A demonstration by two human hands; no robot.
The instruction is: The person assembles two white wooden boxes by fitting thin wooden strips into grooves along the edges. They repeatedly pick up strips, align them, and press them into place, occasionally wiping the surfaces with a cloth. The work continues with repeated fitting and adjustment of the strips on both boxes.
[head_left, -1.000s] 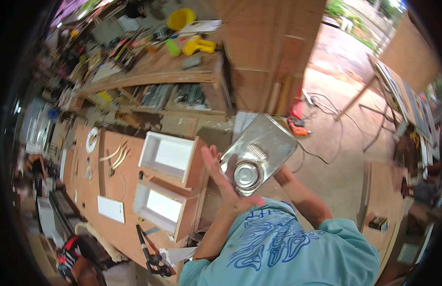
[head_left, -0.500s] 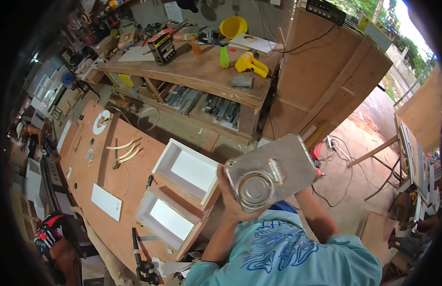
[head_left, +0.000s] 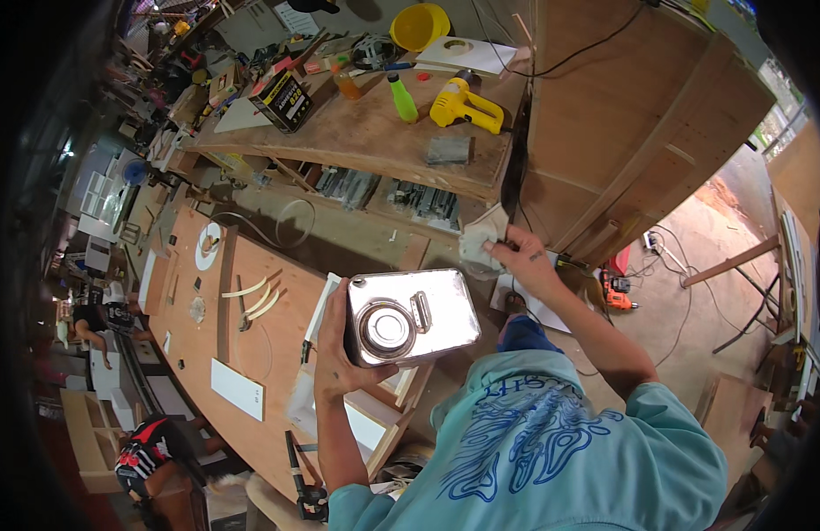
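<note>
1. Metal can sits in the left hand, raised in front of the body, with its shiny top facing the camera.
2. The left hand is partly open around the can: fingers run up its left side, and the thumb lies along the near edge. The can is thus directly right of that palm, touching it.
3. A round cap fills the left part of the top, close to the left hand; a small handle stands to its right.
4. The right hand is nearly closed, thumb and fingertips pinching a pale, crumpled cloth.
5. From the right hand, the can lies to the left and nearer the body; that hand is apart from it. The cloth is just beside the can's far right corner, and whether the two touch I cannot tell.
6. Left of the can, a bench carries a white panel, curved pale strips and white-lined boxes partly hidden by the left forearm.
7. Beyond, another bench holds a yellow power tool, a green bottle and a dark can.
</note>
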